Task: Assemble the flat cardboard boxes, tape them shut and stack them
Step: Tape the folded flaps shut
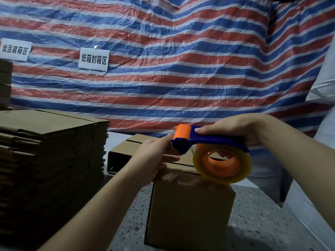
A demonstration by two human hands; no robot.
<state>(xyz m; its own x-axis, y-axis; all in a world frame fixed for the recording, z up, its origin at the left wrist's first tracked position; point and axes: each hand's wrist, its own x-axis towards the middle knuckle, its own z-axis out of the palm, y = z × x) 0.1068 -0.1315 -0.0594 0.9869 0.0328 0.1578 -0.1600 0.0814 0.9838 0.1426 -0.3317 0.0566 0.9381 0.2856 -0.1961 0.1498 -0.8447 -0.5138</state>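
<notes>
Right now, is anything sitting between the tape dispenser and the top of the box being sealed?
Nothing visible blocks it. The tape dispenser, held by the right hand, hangs just above the box. Only the left hand is there, its fingers at the dispenser's front end.

two bare forearms coming in from the bottom and right, no sleeves showing, no gloves, left hand (154,153) and right hand (233,129) both bare, no rings or watch or wristband, short plain unpainted nails

Head cam, fwd-down, close over hands (190,142)
</notes>
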